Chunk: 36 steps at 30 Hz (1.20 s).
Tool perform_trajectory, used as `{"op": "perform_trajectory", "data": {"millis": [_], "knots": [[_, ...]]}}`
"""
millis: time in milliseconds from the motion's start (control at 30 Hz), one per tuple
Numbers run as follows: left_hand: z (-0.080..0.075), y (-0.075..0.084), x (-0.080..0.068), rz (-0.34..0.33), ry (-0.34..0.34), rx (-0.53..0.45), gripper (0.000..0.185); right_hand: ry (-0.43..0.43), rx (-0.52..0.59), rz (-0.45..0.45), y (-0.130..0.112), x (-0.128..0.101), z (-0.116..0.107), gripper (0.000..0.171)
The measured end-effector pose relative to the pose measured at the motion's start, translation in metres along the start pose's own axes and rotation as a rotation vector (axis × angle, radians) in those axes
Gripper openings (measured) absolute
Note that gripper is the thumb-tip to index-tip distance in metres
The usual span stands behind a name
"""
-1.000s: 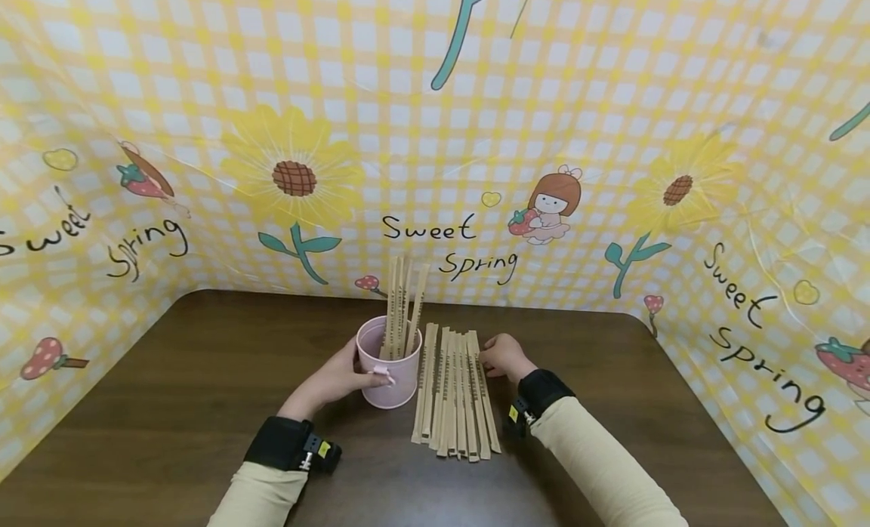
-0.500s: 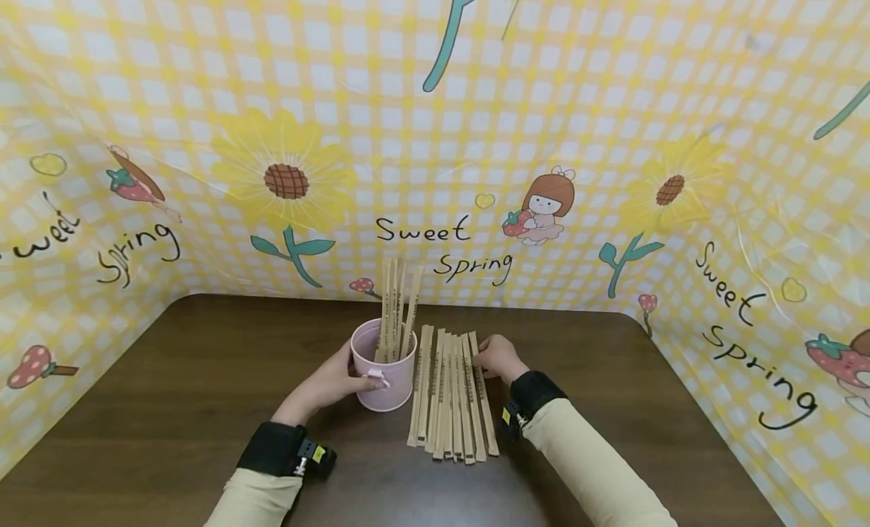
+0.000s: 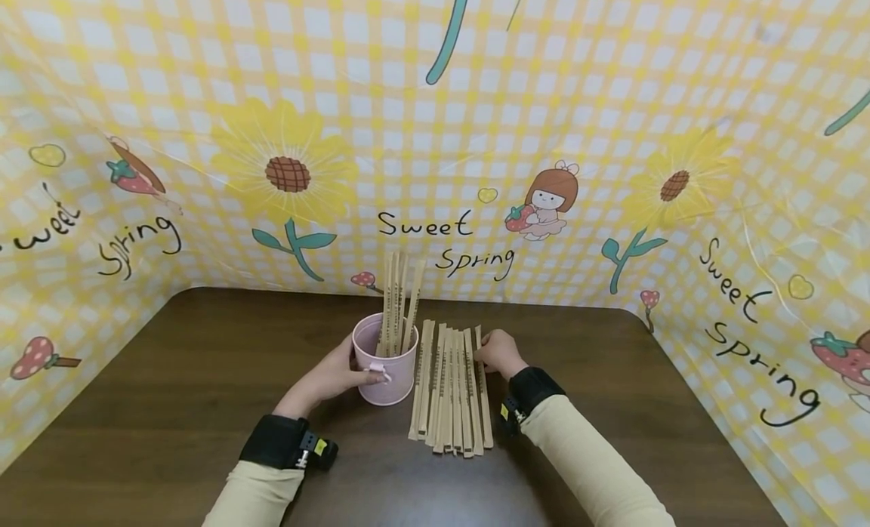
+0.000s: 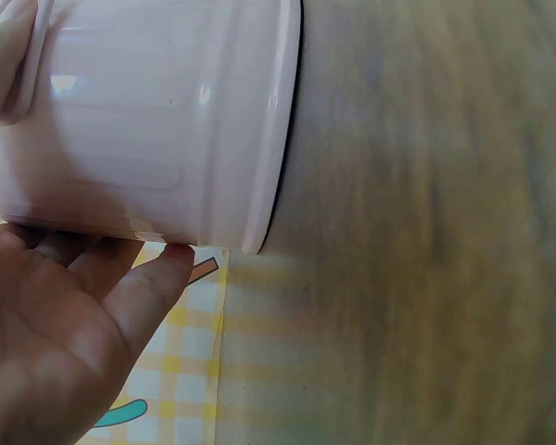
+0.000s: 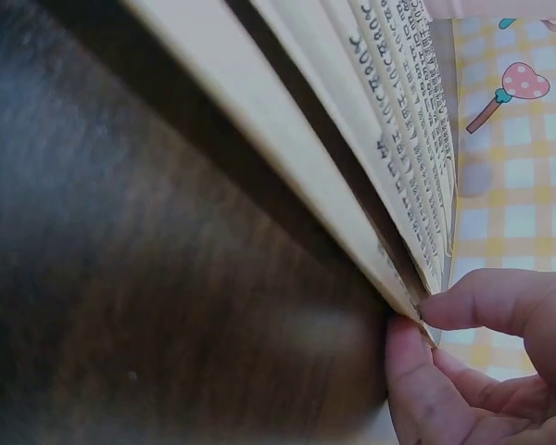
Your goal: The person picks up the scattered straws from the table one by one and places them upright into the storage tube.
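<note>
My left hand (image 3: 329, 372) holds a pink metal bucket (image 3: 386, 387) from its left side, thumb at the front near the handle lug. Several slim sticks in printed brown paper wrappers (image 3: 394, 300) stand in the bucket, leaning against its rim. To its right, more wrapped sticks (image 3: 448, 391) lie side by side on the table. My right hand (image 3: 501, 353) pinches the far end of the rightmost wrapped stick (image 5: 283, 153) between thumb and fingers. A narrow gap parts that stick from the row in the right wrist view. What the wrappers contain is hidden.
The brown wooden table (image 3: 170, 406) ends at the back and sides against a yellow checked cloth (image 3: 435, 149) printed with flowers and strawberries. Black wrist straps with small cameras (image 3: 319, 448) sit on both forearms.
My right hand has taken hold of the rightmost wrapped stick, which has turned to lie straighter and shifted slightly away from me. The left hand stays on the bucket.
</note>
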<state>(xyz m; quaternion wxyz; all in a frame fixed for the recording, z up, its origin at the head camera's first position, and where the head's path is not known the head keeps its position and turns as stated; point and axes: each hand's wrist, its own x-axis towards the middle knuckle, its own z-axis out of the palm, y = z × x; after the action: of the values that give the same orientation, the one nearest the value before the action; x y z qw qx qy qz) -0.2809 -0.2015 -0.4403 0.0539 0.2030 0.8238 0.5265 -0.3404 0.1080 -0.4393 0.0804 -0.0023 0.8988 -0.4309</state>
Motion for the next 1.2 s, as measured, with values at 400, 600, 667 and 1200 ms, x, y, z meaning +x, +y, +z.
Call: {"op": "perform_trajectory", "data": {"millis": [400, 600, 667, 1200], "knots": [[-0.001, 0.0, 0.002, 0.002, 0.005, -0.006, 0.099, -0.055, -0.038, -0.046, -0.003, 0.004, -0.009, 0.054], [0.0, -0.001, 0.0, -0.001, 0.011, -0.011, 0.099, -0.065, 0.005, -0.02, 0.001, 0.004, -0.006, 0.055], [-0.001, -0.001, -0.001, -0.005, 0.009, -0.013, 0.1, -0.074, 0.018, -0.024, 0.001, 0.003, -0.007, 0.055], [-0.001, -0.001, 0.0, 0.002, 0.004, -0.012, 0.098, 0.108, 0.032, -0.329, -0.086, -0.019, -0.063, 0.049]]}}
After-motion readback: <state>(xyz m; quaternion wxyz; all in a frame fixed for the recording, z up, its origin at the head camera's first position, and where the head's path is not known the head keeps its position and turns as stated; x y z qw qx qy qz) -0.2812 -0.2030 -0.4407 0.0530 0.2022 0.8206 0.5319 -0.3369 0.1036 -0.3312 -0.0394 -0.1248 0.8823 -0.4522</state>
